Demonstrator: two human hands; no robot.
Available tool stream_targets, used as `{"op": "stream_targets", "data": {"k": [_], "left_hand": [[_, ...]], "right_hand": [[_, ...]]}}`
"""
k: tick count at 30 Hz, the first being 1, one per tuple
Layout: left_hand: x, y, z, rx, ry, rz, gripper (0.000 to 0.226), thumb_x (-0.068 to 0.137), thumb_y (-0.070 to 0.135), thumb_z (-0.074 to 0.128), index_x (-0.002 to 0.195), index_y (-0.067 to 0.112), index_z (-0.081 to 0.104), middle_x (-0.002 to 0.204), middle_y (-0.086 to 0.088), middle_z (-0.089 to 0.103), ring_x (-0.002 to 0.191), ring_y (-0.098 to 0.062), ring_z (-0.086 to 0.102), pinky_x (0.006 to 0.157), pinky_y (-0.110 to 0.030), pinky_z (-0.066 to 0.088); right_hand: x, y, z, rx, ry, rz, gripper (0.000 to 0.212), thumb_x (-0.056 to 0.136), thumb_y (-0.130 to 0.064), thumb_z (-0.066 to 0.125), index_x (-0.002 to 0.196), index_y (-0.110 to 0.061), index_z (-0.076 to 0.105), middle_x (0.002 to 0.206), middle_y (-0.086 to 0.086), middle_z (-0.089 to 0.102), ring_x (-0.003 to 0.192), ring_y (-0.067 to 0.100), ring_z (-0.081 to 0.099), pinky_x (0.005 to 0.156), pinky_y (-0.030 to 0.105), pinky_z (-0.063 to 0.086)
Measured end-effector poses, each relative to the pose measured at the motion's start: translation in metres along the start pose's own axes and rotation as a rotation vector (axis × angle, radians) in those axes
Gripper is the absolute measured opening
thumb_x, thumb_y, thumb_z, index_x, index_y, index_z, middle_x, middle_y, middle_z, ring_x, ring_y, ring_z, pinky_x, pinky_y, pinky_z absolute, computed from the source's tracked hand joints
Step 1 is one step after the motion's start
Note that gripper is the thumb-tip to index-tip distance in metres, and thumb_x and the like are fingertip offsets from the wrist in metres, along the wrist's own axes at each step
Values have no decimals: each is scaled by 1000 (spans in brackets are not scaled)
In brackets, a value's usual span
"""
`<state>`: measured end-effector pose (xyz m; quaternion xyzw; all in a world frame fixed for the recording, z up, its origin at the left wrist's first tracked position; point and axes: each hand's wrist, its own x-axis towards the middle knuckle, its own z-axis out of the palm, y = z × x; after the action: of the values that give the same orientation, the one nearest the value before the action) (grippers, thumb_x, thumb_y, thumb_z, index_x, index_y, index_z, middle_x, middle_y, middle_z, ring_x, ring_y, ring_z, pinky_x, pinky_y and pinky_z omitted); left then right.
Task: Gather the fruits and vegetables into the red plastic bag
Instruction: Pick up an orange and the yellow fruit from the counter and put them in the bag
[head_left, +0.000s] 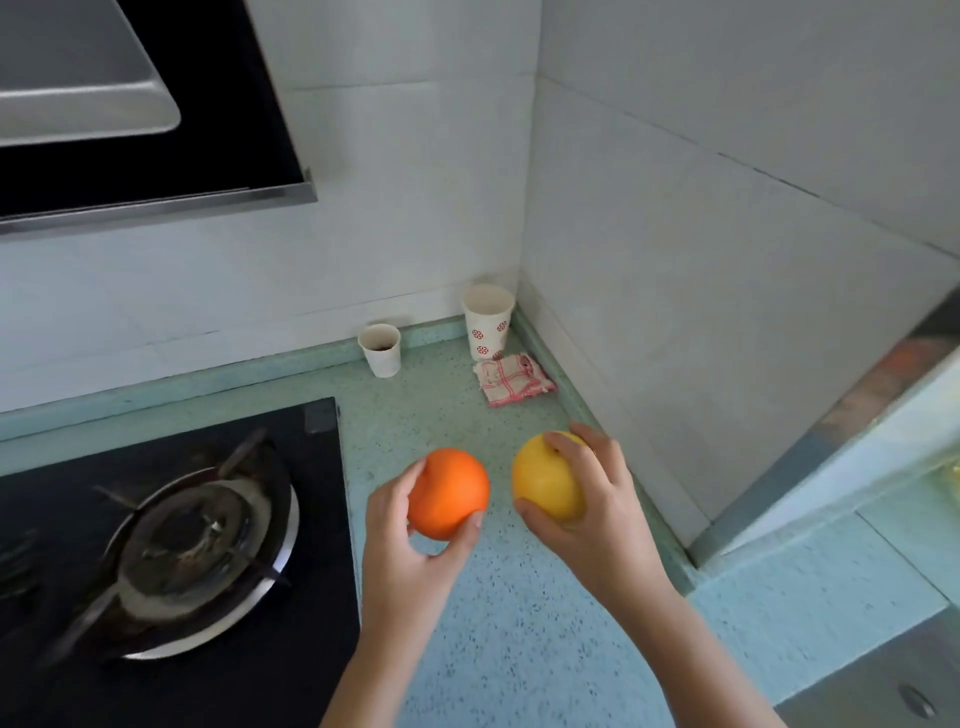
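The orange fruit (452, 491) is in the left hand (415, 540). The fingers (470, 530) of that hand wrap around it and grip it from the near side. The yellow fruit (545, 480) is in the right hand (597, 504), and that hand's fingers curl over the top and right side of it and hold it tight. The two fruits sit just beside each other, a little apart, above the middle of the green speckled tabletop (493, 623). You cannot tell if they touch the tabletop or are lifted off it. Near the far right corner of the tabletop lies a folded red and white cloth (514, 379). Just behind the cloth, right in the corner, stands a tall paper cup with red dots (487, 327). A small white paper cup (382, 351) stands by the far edge, to the left of the tall one. On the left side of the tabletop is a black stove (322, 519) with a round metal burner (192, 556). White tiled walls (675, 260) meet behind the corner.
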<state>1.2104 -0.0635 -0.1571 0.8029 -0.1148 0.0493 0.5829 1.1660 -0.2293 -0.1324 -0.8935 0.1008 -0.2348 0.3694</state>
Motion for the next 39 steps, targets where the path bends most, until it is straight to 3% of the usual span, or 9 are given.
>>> {"op": "stream_targets", "data": {"k": [4, 9, 14, 23, 30, 34, 39], "left_hand": [[-30, 21, -9, -28, 31, -37, 64, 61, 46, 70, 120, 39, 46, 121, 19, 43, 107, -7, 52, 83, -23, 48], [-74, 39, -14, -55, 81, -63, 62, 64, 51, 75, 119, 44, 46, 121, 23, 43, 107, -13, 55, 88, -41, 50], [-112, 48, -26, -15, 164, -61, 61, 60, 55, 69, 115, 51, 44, 119, 35, 41, 108, -6, 53, 87, -35, 51], [-177, 47, -73, -9, 293, -146, 61, 60, 55, 69, 116, 52, 45, 124, 24, 42, 108, -11, 55, 83, -39, 53], [-227, 43, -137, -31, 439, -186, 61, 59, 55, 71, 114, 54, 46, 124, 20, 47, 107, -8, 56, 87, -41, 51], [-264, 36, -191, -31, 517, -202, 61, 58, 56, 70, 113, 57, 45, 124, 21, 47, 108, -8, 55, 89, -39, 51], [-321, 22, -273, -21, 652, -219, 54, 67, 34, 79, 108, 52, 49, 120, 20, 48, 107, -8, 55, 82, -24, 49]], "right_hand": [[-22, -8, -17, 26, -10, -37, 60, 67, -40, 72, 121, -22, 51, 132, 5, 38, 118, 26, 42, 88, 32, 38], [-52, -14, -41, 65, -40, -82, 61, 68, -33, 77, 122, -22, 51, 132, 5, 36, 117, 25, 42, 86, 32, 38], [-81, -26, -52, 148, -82, -117, 58, 68, -30, 78, 120, -25, 51, 126, -8, 32, 113, 15, 39, 85, 31, 37], [-125, -65, -30, 242, -235, -184, 58, 67, -31, 76, 119, -25, 51, 125, -4, 36, 112, 19, 44, 85, 29, 36], [-159, -123, -5, 292, -332, -297, 59, 68, -21, 79, 119, -26, 50, 127, -4, 35, 109, 10, 39, 83, 18, 33], [-197, -171, 20, 316, -389, -375, 61, 68, -22, 79, 117, -36, 45, 126, -10, 32, 108, 5, 37, 80, 9, 30], [-257, -242, 61, 338, -483, -434, 63, 66, -23, 80, 113, -43, 42, 127, -12, 31, 111, 8, 39, 81, 7, 28]]}}
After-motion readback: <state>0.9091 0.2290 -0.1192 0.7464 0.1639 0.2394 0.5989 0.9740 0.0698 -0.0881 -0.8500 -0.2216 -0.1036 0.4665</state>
